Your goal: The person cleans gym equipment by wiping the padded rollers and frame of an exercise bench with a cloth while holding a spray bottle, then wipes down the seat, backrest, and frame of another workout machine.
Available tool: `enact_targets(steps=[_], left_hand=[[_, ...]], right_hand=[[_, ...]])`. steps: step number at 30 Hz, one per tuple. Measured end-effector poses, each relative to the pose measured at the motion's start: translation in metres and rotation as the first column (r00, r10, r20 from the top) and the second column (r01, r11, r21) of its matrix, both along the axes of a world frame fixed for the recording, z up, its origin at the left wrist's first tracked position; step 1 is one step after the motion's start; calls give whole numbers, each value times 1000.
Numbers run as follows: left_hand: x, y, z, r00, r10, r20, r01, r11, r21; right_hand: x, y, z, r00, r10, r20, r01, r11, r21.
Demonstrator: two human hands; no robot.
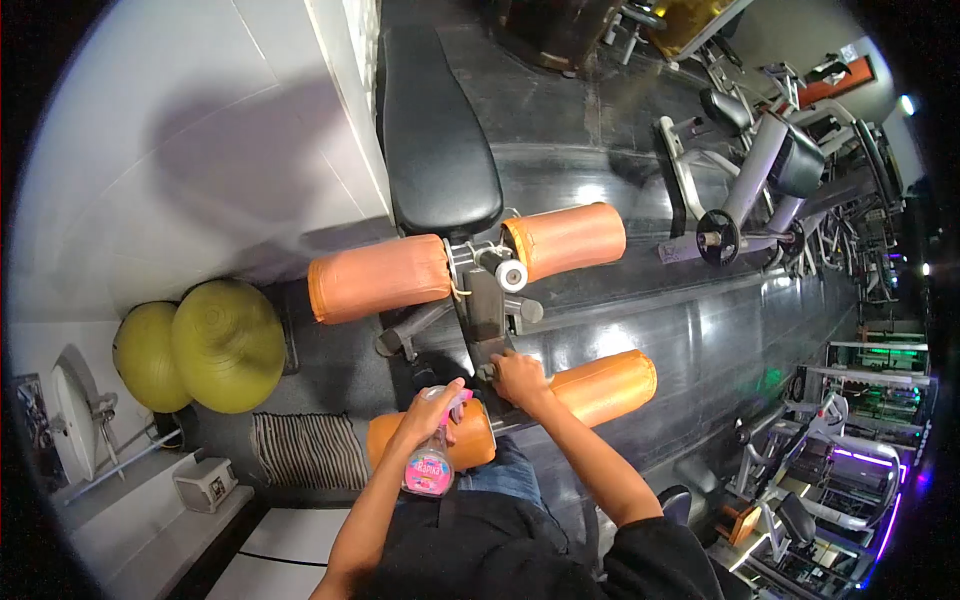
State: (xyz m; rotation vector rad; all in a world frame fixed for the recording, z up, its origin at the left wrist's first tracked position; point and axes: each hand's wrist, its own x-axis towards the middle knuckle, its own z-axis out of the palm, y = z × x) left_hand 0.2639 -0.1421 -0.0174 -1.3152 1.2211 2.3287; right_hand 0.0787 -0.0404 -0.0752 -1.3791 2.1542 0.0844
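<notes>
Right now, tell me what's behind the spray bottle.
Behind the spray bottle is an orange roller pad, both ends showing. The bottle, left grip and forearm cover much of its middle; the surface there cannot be seen.

1 head camera looks down at the hands.

The bench pad is showing smooth, faintly glossy leather-like covering; the upper rollers just below it are wearing creased, shiny vinyl-looking wraps. Farther below the pad, the spray bottle is showing clear plastic, and the mat is looking like woven cloth.
</notes>
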Motion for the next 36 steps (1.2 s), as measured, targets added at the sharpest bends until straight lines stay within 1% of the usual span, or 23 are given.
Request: enact_targets(steps=[1, 2, 4, 5, 9, 11, 12, 14, 15, 16, 18, 19, 21, 25, 27, 29, 31, 32, 34, 35, 36], left_hand=[[0, 1, -3, 1000, 28, -10, -28, 1000, 2], [0, 1, -5, 998, 54, -19, -54, 999, 3], [0, 0, -5, 999, 35, -15, -35, 999, 4], [0, -1, -6, 1000, 27, -8, -27, 1000, 5], [2, -1, -15, 999, 7, -41, -7, 1000, 16], [3, -2, -22, 998, -21, -54, 21, 1000, 3], [3, -2, -21, 998, -26, -54, 26, 1000, 2], [0, -3, -15, 999, 29, -34, -27, 999, 45], [-1, -3, -12, 999, 25, -36, -23, 999, 46], [-2, -5, -10, 1000, 8, -17, -7, 999, 53], [0, -5, -12, 1000, -14, 2, 14, 998, 61], [0, -4, -16, 1000, -7, -22, 8, 997, 71], [1, -5, -17, 999, -6, -46, 10, 997, 81], [-1, -6, -13, 999, 11, -34, -8, 995, 103], [-1, -7, -13, 999, 15, -28, -11, 993, 116], [-1, -9, -12, 998, -27, -57, 32, 996, 89], [-2, -9, -10, 999, -27, -38, 31, 995, 94], [-2, -9, -8, 1000, -22, -22, 24, 995, 97], [-6, -10, -2, 998, -55, -21, 56, 996, 68], [-7, -10, 0, 996, -82, -26, 83, 996, 40], [-8, -12, 4, 996, -86, -18, 87, 995, 47]], right_hand=[[5, 10, 12, 999, -15, -37, 16, 1000, 21], [9, 18, 25, 999, -25, -39, 26, 999, 23], [13, 33, 47, 995, -76, -60, 85, 981, 173], [11, 41, 52, 997, -62, -50, 68, 991, 117], [9, 35, 32, 985, -143, -96, 153, 981, 118], [8, 15, 20, 960, -175, -220, 195, 978, 73], [5, 8, 7, 959, -180, -219, 200, 977, 72], [-3, -2, -15, 939, -169, -300, 203, 975, 89], [-5, -7, -13, 934, -214, -285, 254, 961, 112], [-5, -9, -5, 933, -218, -285, 259, 959, 115], [-3, -12, 14, 945, -176, -274, 262, 912, 317], [0, -9, 22, 945, -180, -275, 266, 910, 319], [9, 0, 37, 962, -94, -257, 193, 899, 393], [15, 3, 40, 957, -78, -278, 188, 900, 394], [3, -2, 27, 959, -180, -219, 255, 886, 388], [-7, -10, 17, 957, -209, -199, 275, 871, 407], [-17, -21, 10, 950, -259, -176, 312, 827, 468], [-22, -22, 2, 949, -263, -172, 314, 825, 470], [-30, -23, -12, 920, -340, -196, 392, 813, 431], [-38, -20, -17, 908, -385, -163, 416, 794, 443], [-45, -18, -24, 908, -388, -157, 416, 790, 451]])
